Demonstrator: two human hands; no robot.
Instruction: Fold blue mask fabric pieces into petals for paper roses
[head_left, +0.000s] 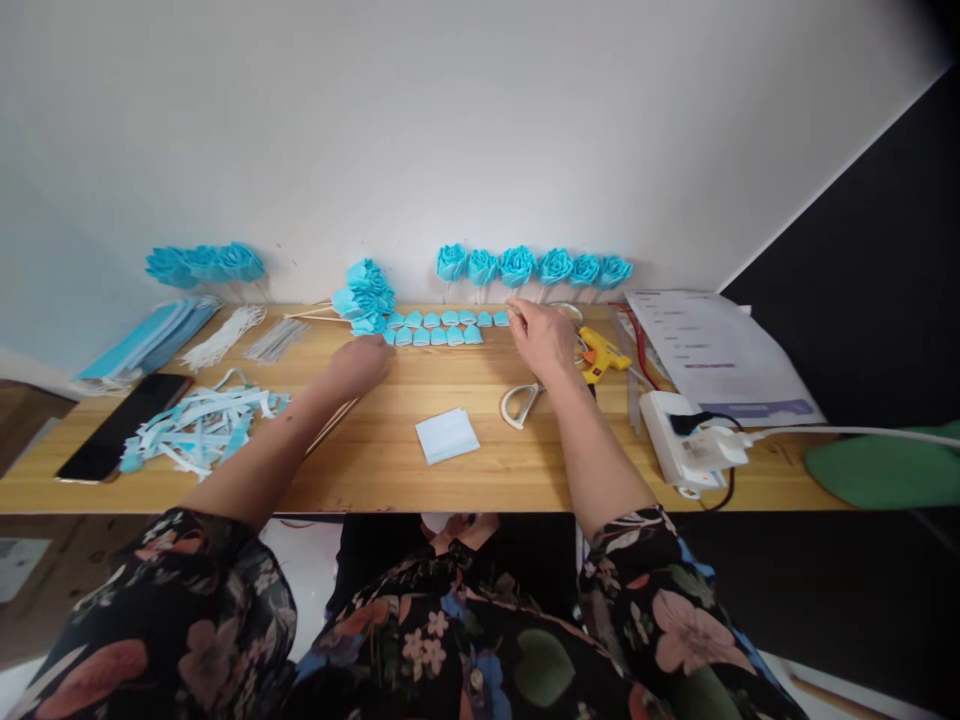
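Note:
Two rows of small folded blue petals (439,337) lie side by side toward the back of the table. My left hand (358,366) is at the left end of the front row, its fingers curled in and their tips beside the last petal. At the right end of the back row is my right hand (541,335), thumb and fingers pinched together close to the end petal. Whatever either hand holds is hidden or too small to make out. A stack of pale blue fabric squares (447,436) lies in front of the rows. Scissors (520,405) lie below my right hand.
Blue fabric roses stand along the wall at right (517,266) and left (206,264); more roses (365,295) lie near my left hand. Left are face masks (146,340), fabric scraps (202,425) and a phone (124,427). Right are a yellow glue gun (602,352), papers (720,355) and a power strip (679,440).

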